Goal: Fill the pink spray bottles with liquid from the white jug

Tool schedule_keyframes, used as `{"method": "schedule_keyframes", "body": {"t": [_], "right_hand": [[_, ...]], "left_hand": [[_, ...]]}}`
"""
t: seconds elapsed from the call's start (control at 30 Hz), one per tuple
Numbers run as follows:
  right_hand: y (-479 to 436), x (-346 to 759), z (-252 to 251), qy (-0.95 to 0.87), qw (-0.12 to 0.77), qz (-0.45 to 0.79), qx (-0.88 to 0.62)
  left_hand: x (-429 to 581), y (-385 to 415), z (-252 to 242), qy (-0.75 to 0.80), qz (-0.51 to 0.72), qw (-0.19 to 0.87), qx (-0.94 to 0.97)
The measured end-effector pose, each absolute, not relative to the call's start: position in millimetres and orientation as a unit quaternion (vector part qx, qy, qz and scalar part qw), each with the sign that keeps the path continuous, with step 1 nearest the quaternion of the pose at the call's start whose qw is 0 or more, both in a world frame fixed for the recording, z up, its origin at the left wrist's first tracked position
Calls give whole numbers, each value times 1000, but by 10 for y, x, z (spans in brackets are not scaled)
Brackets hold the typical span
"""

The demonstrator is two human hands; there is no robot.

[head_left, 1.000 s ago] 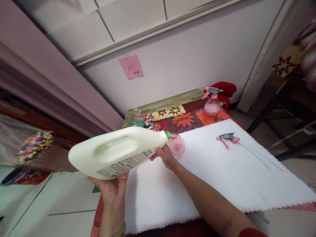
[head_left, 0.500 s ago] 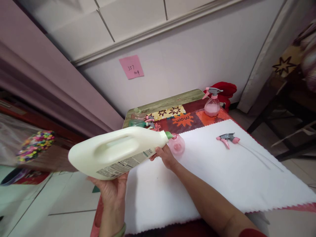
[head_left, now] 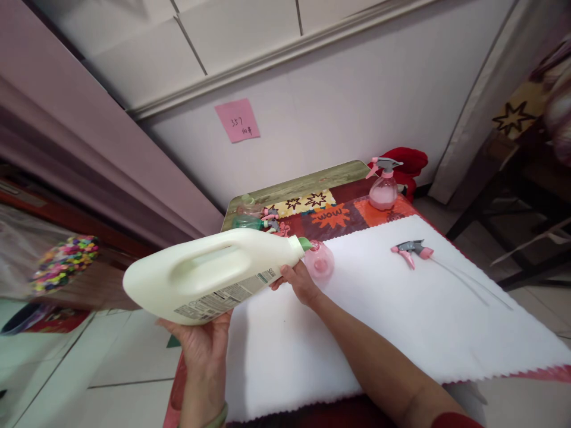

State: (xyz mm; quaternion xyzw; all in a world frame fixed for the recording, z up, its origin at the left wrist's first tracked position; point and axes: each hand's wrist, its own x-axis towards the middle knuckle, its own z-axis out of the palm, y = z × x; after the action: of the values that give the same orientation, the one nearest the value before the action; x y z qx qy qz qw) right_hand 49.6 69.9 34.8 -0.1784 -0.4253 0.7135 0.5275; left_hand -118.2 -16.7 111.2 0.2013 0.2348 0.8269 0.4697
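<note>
A large pale-green detergent jug (head_left: 214,267) lies tilted nearly on its side, its green spout (head_left: 306,243) over the mouth of a pink spray bottle body (head_left: 319,263). My left hand (head_left: 203,336) is closed under the jug's base end and bears it from below. Near the neck, my right hand (head_left: 297,282) grips the underside of the jug. The pink bottle body stands on a white cloth (head_left: 357,321). Whether liquid is flowing cannot be made out. A grey and pink trigger sprayer head (head_left: 413,249) with its tube lies on the cloth at the right.
A pink spray bottle (head_left: 382,193) with its head on stands at the table's back right. Several other spray bottles (head_left: 250,222) lie at the back left, partly behind the jug. A red cloth item (head_left: 408,163) sits behind the table; a dark stool (head_left: 491,202) is at the right.
</note>
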Motion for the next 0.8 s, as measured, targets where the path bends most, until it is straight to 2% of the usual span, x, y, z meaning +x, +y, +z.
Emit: {"method": "schedule_keyframes", "body": {"t": [0.8], "right_hand": [[710,486,342,-419,522,720,-182]], "left_hand": [[-1183,-171,1109,297,828,427,209]]}}
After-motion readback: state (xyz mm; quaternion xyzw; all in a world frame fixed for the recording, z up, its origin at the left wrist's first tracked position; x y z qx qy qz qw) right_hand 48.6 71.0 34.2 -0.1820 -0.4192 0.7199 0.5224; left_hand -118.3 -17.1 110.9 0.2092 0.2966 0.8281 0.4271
